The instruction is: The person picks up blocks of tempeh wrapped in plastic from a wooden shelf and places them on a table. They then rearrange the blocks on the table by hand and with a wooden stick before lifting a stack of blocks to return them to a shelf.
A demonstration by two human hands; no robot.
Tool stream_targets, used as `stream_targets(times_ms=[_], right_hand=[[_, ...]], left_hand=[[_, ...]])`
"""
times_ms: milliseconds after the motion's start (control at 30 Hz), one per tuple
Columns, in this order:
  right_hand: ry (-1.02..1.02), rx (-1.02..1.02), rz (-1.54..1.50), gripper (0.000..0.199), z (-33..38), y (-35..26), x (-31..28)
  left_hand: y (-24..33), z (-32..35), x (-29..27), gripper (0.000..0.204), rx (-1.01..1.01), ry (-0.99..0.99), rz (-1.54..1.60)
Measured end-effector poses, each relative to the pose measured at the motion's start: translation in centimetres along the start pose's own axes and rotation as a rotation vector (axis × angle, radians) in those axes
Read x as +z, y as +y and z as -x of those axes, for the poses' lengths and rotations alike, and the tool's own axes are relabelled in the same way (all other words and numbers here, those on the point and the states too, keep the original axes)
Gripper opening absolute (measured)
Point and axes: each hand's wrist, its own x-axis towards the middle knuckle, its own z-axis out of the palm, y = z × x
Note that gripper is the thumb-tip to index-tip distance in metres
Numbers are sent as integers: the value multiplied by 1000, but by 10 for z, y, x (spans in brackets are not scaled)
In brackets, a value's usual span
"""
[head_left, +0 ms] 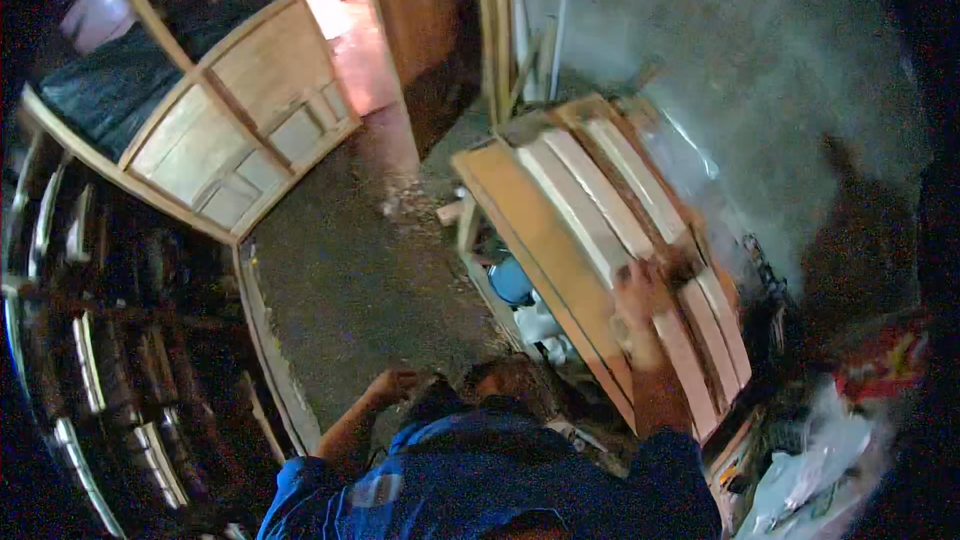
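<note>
My right arm stretches forward over a workbench (545, 230) with a tan top. My right hand (645, 290) is on or just above several long, pale wooden boards (590, 202), which lie side by side along the bench. Blur hides whether its fingers grip a board. My left hand (398, 387) hangs low beside my body, away from the bench. Nothing shows clearly in it, and its fingers are too smeared to read.
Under the bench are a blue round object (510, 282) and white bags (545, 330). At left stand a wood-framed panel (240, 110) and a dark rack of long pieces (120, 370). Upright strips lean at the back wall (700, 30). Clear plastic (815, 470) lies at lower right.
</note>
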Motion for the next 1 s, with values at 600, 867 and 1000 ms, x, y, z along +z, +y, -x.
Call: stream_targets(times_ms=[600, 867, 1000], right_hand=[[-258, -128, -469, 40, 54, -5, -23], [-398, -186, -514, 40, 29, 19, -25], [-461, -214, -527, 40, 22, 32, -30]], left_hand=[[89, -83, 188, 34, -142, 296, 278], [254, -95, 146, 37, -319, 128, 426], [265, -123, 176, 36, -96, 65, 231]])
